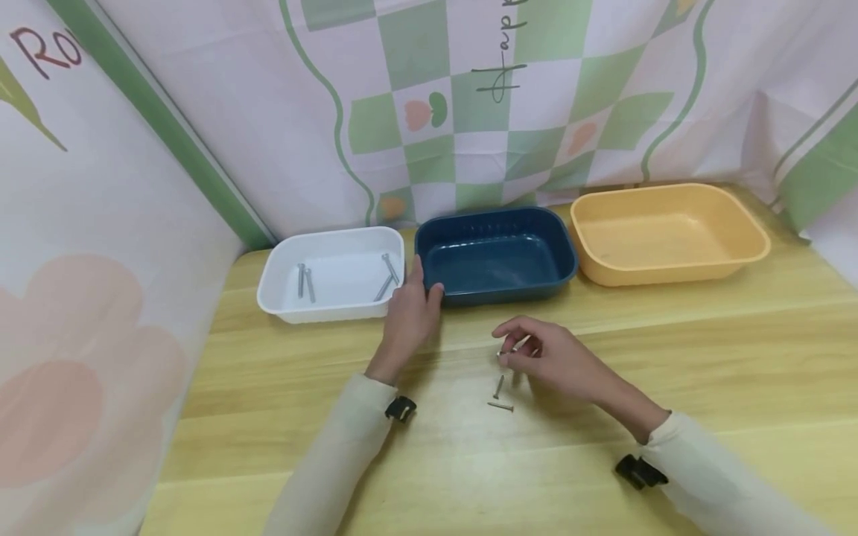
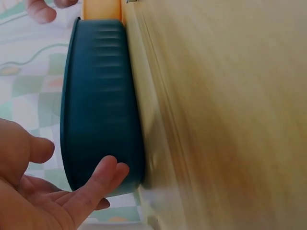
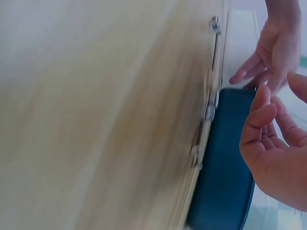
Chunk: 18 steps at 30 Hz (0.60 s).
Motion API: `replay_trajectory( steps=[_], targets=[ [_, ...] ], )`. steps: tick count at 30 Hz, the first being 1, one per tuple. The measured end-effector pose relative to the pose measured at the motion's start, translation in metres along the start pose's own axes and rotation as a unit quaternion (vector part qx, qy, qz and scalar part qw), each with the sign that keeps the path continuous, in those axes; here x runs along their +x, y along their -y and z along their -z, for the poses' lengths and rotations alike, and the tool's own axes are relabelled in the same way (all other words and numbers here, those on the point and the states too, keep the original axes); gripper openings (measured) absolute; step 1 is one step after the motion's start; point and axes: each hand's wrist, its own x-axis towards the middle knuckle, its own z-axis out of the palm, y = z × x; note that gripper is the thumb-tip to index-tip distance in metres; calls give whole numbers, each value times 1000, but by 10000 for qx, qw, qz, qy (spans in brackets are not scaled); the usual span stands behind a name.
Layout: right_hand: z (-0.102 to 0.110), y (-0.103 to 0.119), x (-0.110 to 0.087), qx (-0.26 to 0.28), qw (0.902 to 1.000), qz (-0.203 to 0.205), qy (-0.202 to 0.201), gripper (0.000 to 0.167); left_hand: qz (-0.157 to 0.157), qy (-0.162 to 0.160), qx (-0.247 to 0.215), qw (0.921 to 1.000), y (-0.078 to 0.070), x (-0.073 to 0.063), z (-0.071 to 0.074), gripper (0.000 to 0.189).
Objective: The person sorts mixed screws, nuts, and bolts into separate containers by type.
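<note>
My left hand (image 1: 410, 316) rests at the left end of the dark blue tray (image 1: 499, 296), fingers lightly spread. In the left wrist view its fingertips (image 2: 109, 170) touch the tray's outer wall near the corner. In front of that tray, my right hand (image 1: 553, 357) hovers low over the table with loosely bent fingers. A small screw (image 1: 505, 353) shows right at its fingertips. Closer to me lie one pointed screw (image 1: 499, 386) and another screw (image 1: 500, 406). In the right wrist view, the screws (image 3: 215, 45) lie on the table, apart from the bent fingers (image 3: 261, 115).
At left stands a white tray (image 1: 335, 313) with several long silver bolts (image 1: 310, 285) in it. A yellow tray (image 1: 670, 274) stands at right, beside the blue one. Behind the row of trays hangs a checkered cloth (image 1: 482, 160) along the back edge of the wooden table (image 1: 456, 476).
</note>
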Motion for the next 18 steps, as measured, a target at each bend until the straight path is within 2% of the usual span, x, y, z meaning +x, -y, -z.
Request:
replay_trajectory(
  steps=[8, 12, 18],
  targets=[
    [24, -12, -16, 454, 9984, -324, 42, 43, 390, 230, -27, 9990, 1, 4, -3, 63],
    [36, -23, -27, 541, 9977, -415, 29, 51, 414, 302, -111, 9986, 3, 5, -4, 64],
    [48, -31, -37, 521, 9971, -547, 111, 54, 320, 194, -171, 9992, 5, 6, -3, 64]
  ],
)
